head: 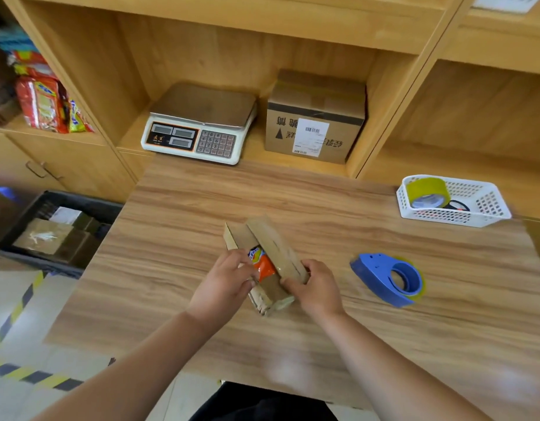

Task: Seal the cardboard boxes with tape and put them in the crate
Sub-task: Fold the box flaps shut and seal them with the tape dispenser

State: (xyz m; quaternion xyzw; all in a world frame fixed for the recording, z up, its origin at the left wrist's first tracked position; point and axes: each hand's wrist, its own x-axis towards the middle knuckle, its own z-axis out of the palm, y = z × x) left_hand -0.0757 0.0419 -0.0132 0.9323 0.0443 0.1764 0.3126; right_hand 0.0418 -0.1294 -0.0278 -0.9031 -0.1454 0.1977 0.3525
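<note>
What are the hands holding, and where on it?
The small cardboard box: left hand at its near left side, right hand gripping the right flap's near end.

Wood-grain table [177, 232]: three things are found directly on it. A small cardboard box [280, 247] is set near the middle, flaps not closed. A blue tape dispenser [387, 279] is laid on its side right of the box, apart from it. A white perforated basket [444, 215] is placed further right of the box and beyond it. Beyond the box, a shelf [256, 150] is met by the table; a scale [198, 126] and a larger taped carton [317, 117] are carried there.
</note>
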